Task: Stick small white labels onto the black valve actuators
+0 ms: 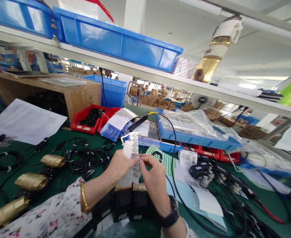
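My left hand [119,167] grips a strip of small printed labels [135,145], with a white backing piece hanging beside it. At the strip's right edge, my right hand [152,175] is closed in a pinch; a thin pale sliver shows at its fingertips, too small to name. Just below both hands stand several black box-shaped units [122,205] with brass parts at their tops. Brass valve bodies [31,181] lie to the left of my left forearm. A sheet of green round stickers [169,162] is beyond my right hand.
Coiled black cables [86,157] cover the green bench left of centre. Red bins [87,120] and a blue tray [200,137] stand at the back. A black cable [175,145] arches down on the right. Overhead runs a shelf with blue bins [120,41] and a bottle [215,54].
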Available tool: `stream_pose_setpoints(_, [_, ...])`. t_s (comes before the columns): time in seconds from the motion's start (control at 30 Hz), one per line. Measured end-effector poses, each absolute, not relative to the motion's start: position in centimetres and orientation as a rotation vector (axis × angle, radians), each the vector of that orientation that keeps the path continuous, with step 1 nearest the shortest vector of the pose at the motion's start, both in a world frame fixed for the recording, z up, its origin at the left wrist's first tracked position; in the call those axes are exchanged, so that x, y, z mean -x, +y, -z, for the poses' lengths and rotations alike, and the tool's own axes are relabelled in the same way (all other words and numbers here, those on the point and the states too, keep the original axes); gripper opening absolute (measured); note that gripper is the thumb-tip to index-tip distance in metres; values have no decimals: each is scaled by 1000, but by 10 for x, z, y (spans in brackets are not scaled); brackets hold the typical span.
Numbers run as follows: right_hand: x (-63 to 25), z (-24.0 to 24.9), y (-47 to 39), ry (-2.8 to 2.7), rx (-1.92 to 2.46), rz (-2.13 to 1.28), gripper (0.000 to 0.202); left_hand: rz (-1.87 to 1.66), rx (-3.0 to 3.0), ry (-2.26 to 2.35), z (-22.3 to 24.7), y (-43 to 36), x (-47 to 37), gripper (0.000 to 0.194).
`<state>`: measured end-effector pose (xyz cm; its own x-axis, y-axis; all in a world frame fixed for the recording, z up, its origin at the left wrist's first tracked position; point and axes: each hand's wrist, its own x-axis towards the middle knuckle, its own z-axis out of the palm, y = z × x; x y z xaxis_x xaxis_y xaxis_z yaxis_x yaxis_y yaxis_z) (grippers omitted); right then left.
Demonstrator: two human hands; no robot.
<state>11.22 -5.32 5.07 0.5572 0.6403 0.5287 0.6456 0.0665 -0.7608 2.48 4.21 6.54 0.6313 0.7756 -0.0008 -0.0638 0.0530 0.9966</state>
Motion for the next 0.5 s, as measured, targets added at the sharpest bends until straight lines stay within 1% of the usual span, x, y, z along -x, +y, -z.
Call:
stream_pose_setpoints(0.33, [-111,-52,-54,-1067,1591,-98,15,-683,-1296,648,-64,41,-22,27])
stream_pose_setpoints(0.43, [-114,-47,-53,-1019,1562,-179,13,-653,-1252,621,-63,42,-20,29])
stream_pose_setpoints(0.5, [-119,-45,-51,-930,1485,-269,18,-628,-1217,590,-62,42,-19,31])
